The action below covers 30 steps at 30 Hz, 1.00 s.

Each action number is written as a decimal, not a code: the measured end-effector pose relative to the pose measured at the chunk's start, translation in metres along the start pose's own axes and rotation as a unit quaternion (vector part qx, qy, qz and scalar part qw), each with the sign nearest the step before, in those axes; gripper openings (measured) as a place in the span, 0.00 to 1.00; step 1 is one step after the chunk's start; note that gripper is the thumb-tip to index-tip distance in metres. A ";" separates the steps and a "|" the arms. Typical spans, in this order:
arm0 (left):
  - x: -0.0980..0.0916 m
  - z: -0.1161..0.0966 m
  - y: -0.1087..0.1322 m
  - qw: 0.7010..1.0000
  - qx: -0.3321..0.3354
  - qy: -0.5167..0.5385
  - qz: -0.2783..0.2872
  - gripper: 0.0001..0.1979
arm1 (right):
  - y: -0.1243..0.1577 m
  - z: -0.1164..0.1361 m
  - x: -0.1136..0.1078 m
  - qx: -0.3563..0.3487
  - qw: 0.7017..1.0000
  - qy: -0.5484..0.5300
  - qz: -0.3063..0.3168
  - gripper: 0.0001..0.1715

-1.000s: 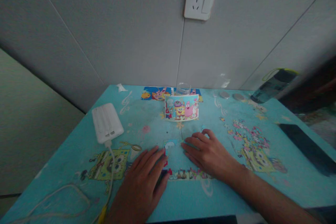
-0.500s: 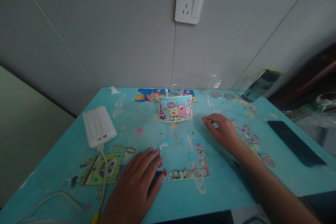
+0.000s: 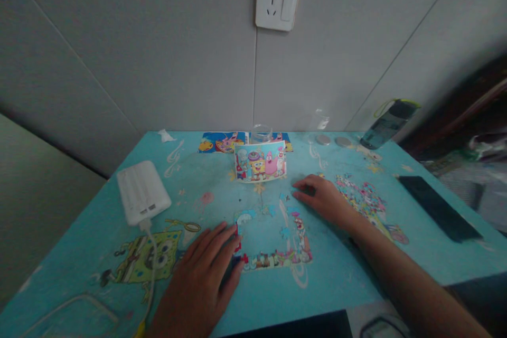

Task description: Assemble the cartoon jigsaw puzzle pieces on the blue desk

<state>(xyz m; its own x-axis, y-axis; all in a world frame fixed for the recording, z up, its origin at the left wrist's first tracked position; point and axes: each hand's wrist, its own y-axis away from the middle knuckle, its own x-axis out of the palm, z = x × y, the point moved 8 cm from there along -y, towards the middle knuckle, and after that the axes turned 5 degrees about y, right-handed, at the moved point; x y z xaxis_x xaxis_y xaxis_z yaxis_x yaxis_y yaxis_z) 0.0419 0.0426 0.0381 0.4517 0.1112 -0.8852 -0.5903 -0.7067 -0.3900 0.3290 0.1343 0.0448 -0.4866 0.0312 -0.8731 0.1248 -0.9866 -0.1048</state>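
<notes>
A partly joined cartoon jigsaw frame (image 3: 277,259) lies on the turquoise table (image 3: 336,280) in front of me. My left hand (image 3: 202,277) rests flat on the table, fingers stretched, its tips touching the frame's left edge. My right hand (image 3: 322,199) lies palm down to the upper right of the frame, fingers loosely together with their tips at the table near a small loose piece; whether they pinch anything I cannot make out. A heap of loose puzzle pieces (image 3: 362,198) lies just right of that hand. A picture card (image 3: 259,161) stands propped behind the frame.
A white power bank (image 3: 141,198) with a cable (image 3: 152,269) sits at the left. A clear glass (image 3: 261,133) and a flat picture sheet (image 3: 222,142) stand at the back. A dark bottle (image 3: 386,124), two round lids (image 3: 332,140) and a black phone (image 3: 438,207) lie at the right.
My right hand left the frame's top, reached out to the right near the loose pieces, then came back a little toward the frame's upper right corner. My left hand stayed put.
</notes>
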 end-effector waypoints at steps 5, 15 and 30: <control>0.000 0.000 0.000 1.000 -0.006 0.004 0.003 0.19 | -0.001 -0.010 0.005 0.035 0.999 -0.027 0.022 0.13; -0.003 -0.003 -0.002 1.000 -0.002 -0.005 0.003 0.19 | 0.001 -0.002 0.000 0.067 0.994 -0.078 0.028 0.10; -0.002 -0.001 -0.001 1.000 -0.017 0.011 0.009 0.18 | 0.017 0.037 0.018 0.023 0.981 -0.150 0.118 0.10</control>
<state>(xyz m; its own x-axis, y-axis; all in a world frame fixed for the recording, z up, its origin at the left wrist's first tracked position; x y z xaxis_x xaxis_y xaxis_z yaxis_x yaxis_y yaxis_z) 0.0421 0.0429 0.0407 0.4562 0.0826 -0.8860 -0.5760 -0.7315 -0.3648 0.2903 0.1119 0.0447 -0.6821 -0.2397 -0.6909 0.2280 -0.9674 0.1106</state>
